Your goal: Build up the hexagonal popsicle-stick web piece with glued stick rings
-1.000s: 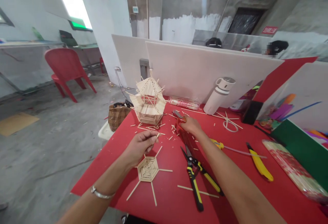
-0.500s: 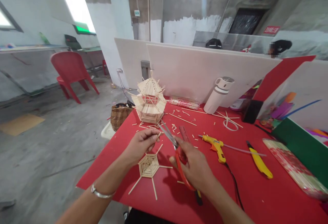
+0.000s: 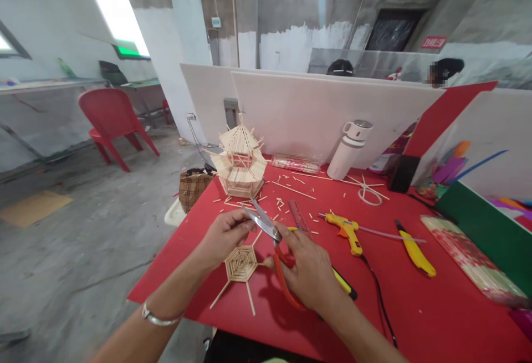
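Note:
My left hand is closed in a pinch at the blades; what its fingertips hold is too small to make out. In my right hand are red-handled scissors, their blades parted and pointing up and left to the left fingertips. Below my hands a hexagonal stick web with spokes lies on the red table. A pagoda model of pale sticks stands upright behind my left hand. Short cut stick pieces are scattered beyond the scissors.
Right of my hands lie a yellow glue gun, a yellow cutter and bagged sticks. Another cutter lies beside my right wrist. A white bottle stands at the back by the board. People's heads show beyond it.
The scissors have moved left, onto my left fingertips, and their blades are wider apart. The cutter beside my right wrist shows more. The whole view has shifted slightly.

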Demonstrator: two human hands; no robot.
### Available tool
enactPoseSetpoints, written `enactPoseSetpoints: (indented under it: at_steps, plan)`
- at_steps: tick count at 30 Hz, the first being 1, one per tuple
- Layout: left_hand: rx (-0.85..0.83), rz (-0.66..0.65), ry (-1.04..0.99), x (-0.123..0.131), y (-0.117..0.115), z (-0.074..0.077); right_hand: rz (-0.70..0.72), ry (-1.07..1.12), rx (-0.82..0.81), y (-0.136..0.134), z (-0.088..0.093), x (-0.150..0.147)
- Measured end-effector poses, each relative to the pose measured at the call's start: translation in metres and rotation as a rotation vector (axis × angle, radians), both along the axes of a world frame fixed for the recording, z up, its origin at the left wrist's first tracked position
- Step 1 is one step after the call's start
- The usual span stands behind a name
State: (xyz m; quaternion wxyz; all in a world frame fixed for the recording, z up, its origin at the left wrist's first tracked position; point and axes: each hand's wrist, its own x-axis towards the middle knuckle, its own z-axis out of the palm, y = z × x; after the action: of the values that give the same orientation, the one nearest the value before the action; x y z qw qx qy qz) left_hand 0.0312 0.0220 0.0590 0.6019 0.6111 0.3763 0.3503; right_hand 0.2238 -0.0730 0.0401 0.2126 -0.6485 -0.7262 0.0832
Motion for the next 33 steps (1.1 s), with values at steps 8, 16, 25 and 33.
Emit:
enactPoseSetpoints:
  at_steps: [8, 16, 25, 33]
  plan:
    - [0.032, -0.021, 0.057, 0.0, 0.0, 0.003, -0.021, -0.029, 0.037, -0.001, -0.002, -0.001]
    - [0.075, -0.031, 0.089, -0.005, 0.001, 0.0, -0.021, -0.078, 0.05, -0.002, -0.002, -0.003]
    - [0.06, -0.053, 0.075, -0.007, 0.003, -0.004, -0.011, -0.064, 0.07, -0.001, -0.008, -0.001]
    - [0.084, -0.047, 0.084, -0.006, 0.004, -0.005, -0.014, -0.077, 0.103, 0.0, -0.011, -0.001]
